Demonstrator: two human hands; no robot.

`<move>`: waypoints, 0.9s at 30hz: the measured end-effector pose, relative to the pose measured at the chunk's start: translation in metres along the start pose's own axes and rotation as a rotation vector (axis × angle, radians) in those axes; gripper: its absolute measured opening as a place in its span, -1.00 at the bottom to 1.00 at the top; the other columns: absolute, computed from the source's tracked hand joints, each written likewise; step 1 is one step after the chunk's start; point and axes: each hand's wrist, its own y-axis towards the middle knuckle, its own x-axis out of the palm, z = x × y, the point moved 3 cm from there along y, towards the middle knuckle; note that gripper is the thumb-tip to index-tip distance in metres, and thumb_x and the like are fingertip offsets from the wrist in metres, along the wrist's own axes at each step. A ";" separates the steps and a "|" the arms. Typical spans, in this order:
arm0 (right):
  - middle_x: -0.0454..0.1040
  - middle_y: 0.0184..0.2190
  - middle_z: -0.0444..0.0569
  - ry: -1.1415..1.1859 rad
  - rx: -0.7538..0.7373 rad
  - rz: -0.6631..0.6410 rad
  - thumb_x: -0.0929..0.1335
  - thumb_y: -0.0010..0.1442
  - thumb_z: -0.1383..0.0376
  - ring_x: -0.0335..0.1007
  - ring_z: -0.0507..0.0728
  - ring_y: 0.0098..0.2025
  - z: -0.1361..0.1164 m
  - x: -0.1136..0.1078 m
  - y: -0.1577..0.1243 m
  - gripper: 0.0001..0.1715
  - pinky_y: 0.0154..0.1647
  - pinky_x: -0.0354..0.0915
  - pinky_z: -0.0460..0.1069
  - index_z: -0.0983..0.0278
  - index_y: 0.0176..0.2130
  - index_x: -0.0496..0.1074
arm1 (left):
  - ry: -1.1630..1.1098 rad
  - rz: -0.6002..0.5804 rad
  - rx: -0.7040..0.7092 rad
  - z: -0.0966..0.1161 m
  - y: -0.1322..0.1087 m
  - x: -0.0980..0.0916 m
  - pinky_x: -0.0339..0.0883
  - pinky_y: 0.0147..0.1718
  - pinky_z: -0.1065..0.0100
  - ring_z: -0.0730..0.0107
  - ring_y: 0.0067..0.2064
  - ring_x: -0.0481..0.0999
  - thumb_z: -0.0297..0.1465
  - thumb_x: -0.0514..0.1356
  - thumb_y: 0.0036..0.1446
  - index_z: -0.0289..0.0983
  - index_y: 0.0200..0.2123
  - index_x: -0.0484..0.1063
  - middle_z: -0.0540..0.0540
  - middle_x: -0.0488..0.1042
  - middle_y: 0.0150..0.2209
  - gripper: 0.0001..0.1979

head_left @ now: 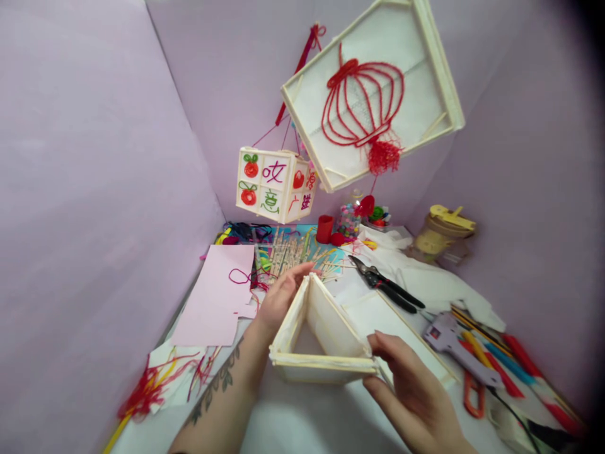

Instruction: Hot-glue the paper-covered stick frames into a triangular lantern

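Head view. Containers, right of the frame's centre: a clear jar (pixel 348 221), filled with small multicoloured pieces; beside it, a red cylinder (pixel 324 229), contents not discernible; farther right, a tan cup (pixel 431 236) with a yellow lid, contents hidden. The triangular frame (pixel 326 362), at lower centre, is built of pale sticks with white sheet walls; it is open toward the viewer, one corner pointing up the picture and one long side facing the lower edge. The left hand (pixel 280 297), left of the far corner, has its fingers extended along the outer side of the triangular frame; its thumb is hidden, and whether it grips cannot be told. The right hand (pixel 410 381), at lower right, is partly open, thumb and fingers grasping the right-hand corner. A white panel (pixel 397 334) lies behind this corner.
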 end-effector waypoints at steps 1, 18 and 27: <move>0.45 -0.07 0.07 -0.025 -0.036 -0.016 0.34 0.17 0.45 0.40 0.19 -0.02 -0.003 -0.002 0.003 -0.30 0.00 0.39 0.06 0.09 0.24 0.20 | -0.027 -0.021 0.026 0.007 -0.002 0.003 0.36 -0.08 0.27 0.16 -0.01 0.48 0.07 0.07 0.15 -0.30 0.08 0.38 -0.23 0.48 0.02 -0.36; 0.47 -0.17 0.04 -0.038 -0.074 -0.100 0.34 0.17 0.44 0.46 0.17 -0.15 -0.023 -0.005 0.022 -0.41 -0.17 0.44 -0.01 0.06 0.15 0.35 | 0.115 -0.040 0.042 0.023 -0.003 0.002 0.35 -0.07 0.24 0.10 -0.01 0.51 -0.11 0.13 0.19 -0.29 -0.14 0.55 -0.18 0.57 -0.09 -0.60; 0.49 -0.23 0.05 0.002 -0.060 -0.060 0.32 0.26 0.26 0.48 0.16 -0.21 -0.025 -0.006 0.027 -0.57 -0.24 0.44 -0.01 0.07 0.12 0.41 | 0.123 -0.048 0.025 0.018 -0.001 0.000 0.36 -0.10 0.26 0.13 -0.07 0.54 -0.11 0.13 0.19 -0.27 -0.09 0.55 -0.17 0.60 -0.14 -0.59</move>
